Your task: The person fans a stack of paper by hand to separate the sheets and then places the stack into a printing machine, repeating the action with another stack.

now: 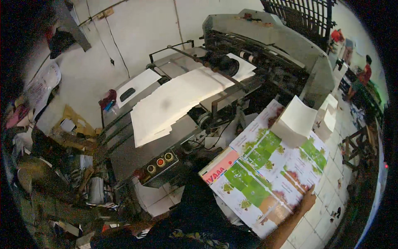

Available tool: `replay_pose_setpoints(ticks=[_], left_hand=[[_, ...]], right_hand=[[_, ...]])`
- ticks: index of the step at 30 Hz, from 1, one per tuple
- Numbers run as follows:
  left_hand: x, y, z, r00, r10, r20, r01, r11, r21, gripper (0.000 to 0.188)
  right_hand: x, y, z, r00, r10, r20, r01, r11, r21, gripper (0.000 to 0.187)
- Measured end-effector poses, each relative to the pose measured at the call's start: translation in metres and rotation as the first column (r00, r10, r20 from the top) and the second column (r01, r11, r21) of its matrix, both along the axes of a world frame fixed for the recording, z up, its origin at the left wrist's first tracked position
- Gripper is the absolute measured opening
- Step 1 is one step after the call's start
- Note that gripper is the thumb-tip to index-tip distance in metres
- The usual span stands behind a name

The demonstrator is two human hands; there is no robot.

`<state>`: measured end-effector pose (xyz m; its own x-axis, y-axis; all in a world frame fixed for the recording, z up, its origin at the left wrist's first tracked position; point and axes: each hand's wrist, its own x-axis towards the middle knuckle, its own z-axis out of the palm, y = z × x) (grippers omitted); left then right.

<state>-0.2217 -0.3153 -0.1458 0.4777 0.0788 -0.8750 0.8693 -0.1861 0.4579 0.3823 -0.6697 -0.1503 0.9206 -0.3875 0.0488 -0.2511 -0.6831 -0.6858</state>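
At the lower right, my right hand (307, 200) rests against the right edge of the printed sheets (253, 186). One finger reaches out along that edge, and I see no object in the hand. Green, brown and white pictures cover the sheets, with a pink and red block at their left corner. On their far side stands a stack of small cream paper (295, 120). My left hand is not visible; the area near my dark clothing is too dim to make out.
A grey printing machine (269, 35) fills the back. Fanned white sheets (178, 95) lie on its feed table (145, 153), above a button box (159, 164). Clutter and paper bundles (97, 191) crowd the left. Another person (365, 74) is at the far right, beyond a wooden stand (358, 145).
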Motion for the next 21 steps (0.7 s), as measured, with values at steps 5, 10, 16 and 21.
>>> replay_pose_setpoints(ticks=[5,10,16,21], left_hand=[[-0.007,-0.008,0.003,1.000,0.015,0.001,-0.014,0.999,-0.031,0.036],[-0.014,-0.002,0.005,1.000,0.013,-0.021,-0.013,0.999,-0.041,0.039],[-0.007,0.014,-0.001,0.999,-0.031,-0.044,0.028,0.997,-0.072,0.044],[0.004,0.031,-0.003,0.994,-0.096,-0.046,0.090,0.990,-0.109,0.048]], right_hand=[[0.006,-0.007,-0.016,0.993,0.005,0.117,-0.005,1.000,-0.007,0.084],[-0.003,0.000,0.005,0.999,0.000,-0.037,0.001,1.000,0.028,0.084],[-0.003,-0.008,0.007,0.987,0.161,-0.020,-0.162,0.974,-0.156,0.085],[-0.008,0.000,0.022,0.997,0.002,-0.071,-0.003,1.000,-0.002,0.082]])
